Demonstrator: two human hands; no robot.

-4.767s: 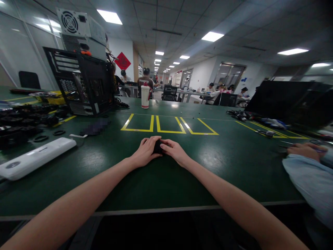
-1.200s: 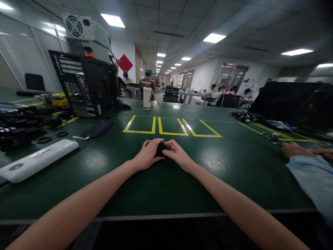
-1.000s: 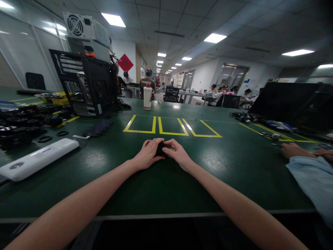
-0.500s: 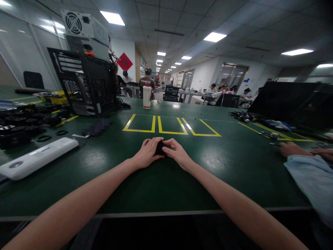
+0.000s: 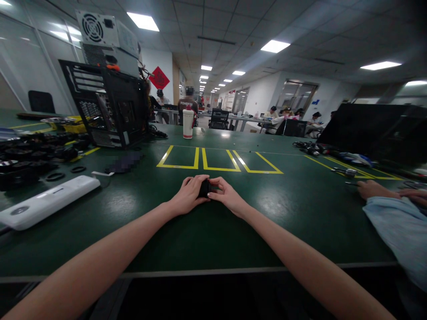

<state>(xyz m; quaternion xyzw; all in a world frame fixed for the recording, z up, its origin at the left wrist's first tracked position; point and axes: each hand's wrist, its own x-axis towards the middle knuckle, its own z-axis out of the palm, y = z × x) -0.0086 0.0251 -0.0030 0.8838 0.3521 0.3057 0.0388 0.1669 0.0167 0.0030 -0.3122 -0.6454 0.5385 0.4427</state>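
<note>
Between my two hands, low over the green table (image 5: 213, 235), is a small black block-like object (image 5: 204, 190); its kind is not clear. My left hand (image 5: 190, 194) wraps it from the left, fingers over the top and thumb along the near side. From the right, my right hand (image 5: 227, 195) closes on it with fingertips and thumb. Much of the object is hidden behind the fingers. Beyond the hands, yellow tape outlines (image 5: 222, 170) mark the tabletop.
To the left lie a white power strip (image 5: 50, 202), black rings (image 5: 55, 177) and a heap of black parts (image 5: 23, 162). Behind stand an open computer case (image 5: 116, 106) and a paper cup (image 5: 188, 124). A co-worker's hand (image 5: 375, 191) holds a thin tool at right, near cables (image 5: 307, 147).
My right thumb has shifted slightly lower on the black object, baring more of its side. Otherwise both hands stay in place.
</note>
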